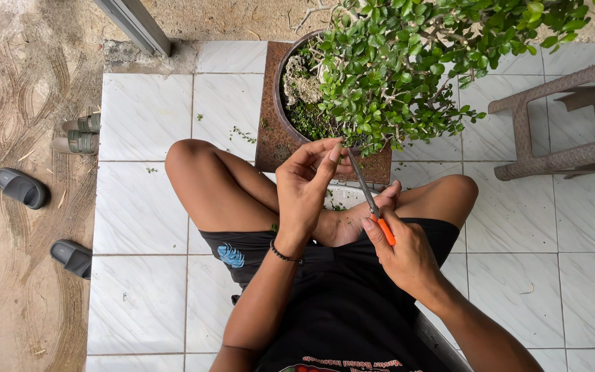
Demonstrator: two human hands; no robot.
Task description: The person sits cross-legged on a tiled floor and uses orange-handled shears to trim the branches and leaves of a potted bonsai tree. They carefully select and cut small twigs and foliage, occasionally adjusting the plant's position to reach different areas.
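A: What is nearest the camera?

B: The person's black shirt [342, 324] and black shorts [256, 251], with bare knees bent out to either side over the white tiled floor [146, 275]. A dark bracelet [284, 255] sits on the left wrist.

A: And the hands?

B: The right hand [401, 251] is low and right of centre. Its fingers [373, 231] are wrapped around the orange handle of a pair of scissors [373, 207]; the grey blades point up and to the far side, toward the plant. From here the blades look closed or nearly so.

A: The left?

B: The left hand [304, 186] is raised just left of the blades. Its fingers [328, 158] are drawn together at the tips, close to the lowest leaves; I cannot tell if they pinch a leaf.

A: Where is the plant?

B: A small leafy tree [414, 62] grows in a round brown pot [280, 89], far from the person, just beyond the knees. The pot rests on a rusty brown slab [270, 131]. Green clippings [242, 134] lie on the tiles left of it.

A: Anything else?

B: A brown woven stool [566, 131] stands at the right. On the dirt at the left lie green sandals [80, 134] and dark slippers [22, 187].
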